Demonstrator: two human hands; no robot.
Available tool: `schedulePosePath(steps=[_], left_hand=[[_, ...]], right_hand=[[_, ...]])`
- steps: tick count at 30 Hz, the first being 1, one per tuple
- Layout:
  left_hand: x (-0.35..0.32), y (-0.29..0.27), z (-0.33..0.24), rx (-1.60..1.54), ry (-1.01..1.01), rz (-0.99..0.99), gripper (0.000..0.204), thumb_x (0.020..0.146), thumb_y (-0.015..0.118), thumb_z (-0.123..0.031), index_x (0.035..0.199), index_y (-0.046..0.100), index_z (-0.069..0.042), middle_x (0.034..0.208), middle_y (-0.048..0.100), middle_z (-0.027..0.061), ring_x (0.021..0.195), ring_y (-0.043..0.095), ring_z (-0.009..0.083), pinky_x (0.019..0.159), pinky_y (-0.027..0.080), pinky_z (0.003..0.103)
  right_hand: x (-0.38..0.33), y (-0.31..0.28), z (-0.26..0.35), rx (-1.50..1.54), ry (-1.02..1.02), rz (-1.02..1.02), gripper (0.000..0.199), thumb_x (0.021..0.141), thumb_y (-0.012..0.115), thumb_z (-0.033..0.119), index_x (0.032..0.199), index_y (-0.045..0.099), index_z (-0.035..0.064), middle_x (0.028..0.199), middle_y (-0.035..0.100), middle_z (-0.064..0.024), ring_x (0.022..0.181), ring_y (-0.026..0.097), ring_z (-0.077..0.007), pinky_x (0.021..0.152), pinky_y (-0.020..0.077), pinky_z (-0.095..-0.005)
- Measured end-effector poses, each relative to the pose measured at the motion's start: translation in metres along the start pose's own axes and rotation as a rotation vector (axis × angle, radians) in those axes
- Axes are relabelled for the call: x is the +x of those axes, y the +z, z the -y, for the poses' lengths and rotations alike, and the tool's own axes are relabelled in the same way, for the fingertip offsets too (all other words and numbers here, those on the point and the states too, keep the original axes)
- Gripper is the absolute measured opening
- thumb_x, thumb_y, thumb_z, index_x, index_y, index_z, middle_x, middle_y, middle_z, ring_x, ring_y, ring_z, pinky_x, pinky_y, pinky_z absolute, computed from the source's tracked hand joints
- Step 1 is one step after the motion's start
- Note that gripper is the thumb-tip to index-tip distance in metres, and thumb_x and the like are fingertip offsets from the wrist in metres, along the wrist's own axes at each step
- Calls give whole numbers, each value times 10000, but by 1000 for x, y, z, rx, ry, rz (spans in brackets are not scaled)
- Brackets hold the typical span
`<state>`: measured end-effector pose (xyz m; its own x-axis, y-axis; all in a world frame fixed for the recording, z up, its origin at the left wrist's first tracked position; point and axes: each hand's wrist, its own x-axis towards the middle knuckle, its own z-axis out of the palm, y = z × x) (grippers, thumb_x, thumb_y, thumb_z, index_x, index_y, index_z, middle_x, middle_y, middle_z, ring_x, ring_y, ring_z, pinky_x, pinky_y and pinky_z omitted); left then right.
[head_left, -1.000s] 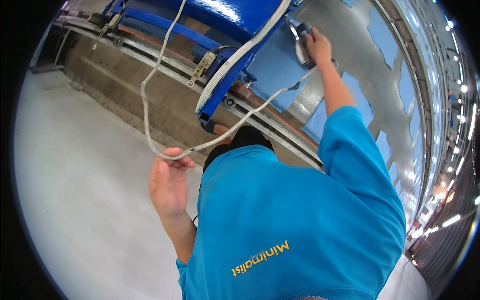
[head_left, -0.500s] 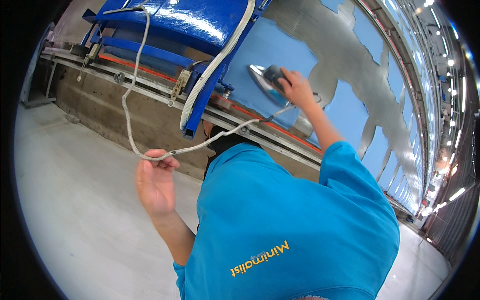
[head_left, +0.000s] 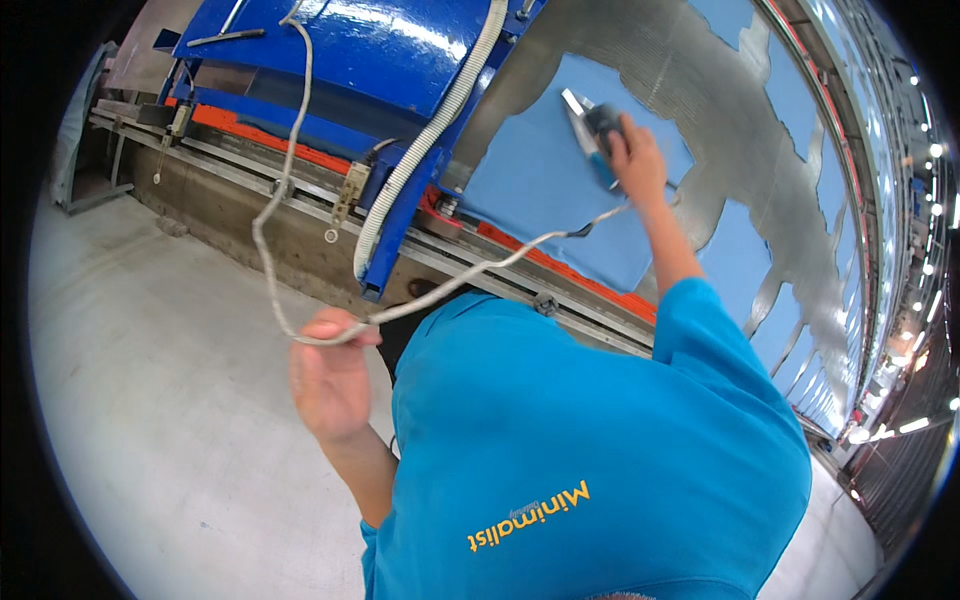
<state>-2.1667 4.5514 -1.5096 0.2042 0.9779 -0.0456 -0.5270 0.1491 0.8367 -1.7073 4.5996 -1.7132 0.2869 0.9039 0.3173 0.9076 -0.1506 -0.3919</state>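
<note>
My right hand [head_left: 637,160] reaches out at the upper right and grips the handle of a steam iron [head_left: 590,125]. The iron's soleplate lies on a blue cloth [head_left: 545,195] spread over a grey metallic table surface [head_left: 725,110]. My left hand [head_left: 328,385] is raised at the left, fingers closed on a grey cord [head_left: 280,200]. The cord runs from the iron down to that hand and then loops up over a blue machine [head_left: 370,50]. My blue shirt [head_left: 590,460] fills the lower middle.
A white ribbed hose [head_left: 425,160] hangs down the blue machine's side. Steel rails and an orange strip [head_left: 300,160] edge the table. More blue cloth pieces [head_left: 775,310] lie further along it. Grey concrete floor [head_left: 150,400] spreads at the left. Ceiling lights line the right rim.
My right hand has slid the iron over the blue cloth. My left hand has kept its hold on the cord and stayed raised. The view has tilted, showing more of the table.
</note>
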Motion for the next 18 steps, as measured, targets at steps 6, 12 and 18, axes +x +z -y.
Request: schedulePosePath(steps=[6, 12, 18], left_hand=[[38, -8, -26, 107, 42, 64, 337, 1055, 431, -329, 1136, 615, -59, 1028, 561, 104, 935, 529, 215, 847, 422, 388], [78, 13, -46, 177, 66, 91, 333, 963, 582, -240, 1183, 606, 8, 785, 552, 50, 752, 550, 174, 737, 458, 351], [217, 46, -107, 764, 621, 250, 340, 921, 580, -79, 1246, 588, 20, 934, 605, 48, 827, 566, 114, 790, 472, 275]], right_hand=[[-121, -43, 85, 156, -95, 386, 406, 853, 708, 194, 1241, 636, 102, 901, 612, -145, 826, 603, -364, 711, 486, -457], [-115, -49, 90, 668, 550, 153, 326, 872, 721, 131, 1175, 657, 28, 910, 633, -75, 803, 600, -202, 720, 489, -348], [-90, -95, 130, 1265, 857, 35, 170, 938, 654, 80, 1070, 567, 18, 903, 596, -28, 788, 561, -110, 736, 484, -281]])
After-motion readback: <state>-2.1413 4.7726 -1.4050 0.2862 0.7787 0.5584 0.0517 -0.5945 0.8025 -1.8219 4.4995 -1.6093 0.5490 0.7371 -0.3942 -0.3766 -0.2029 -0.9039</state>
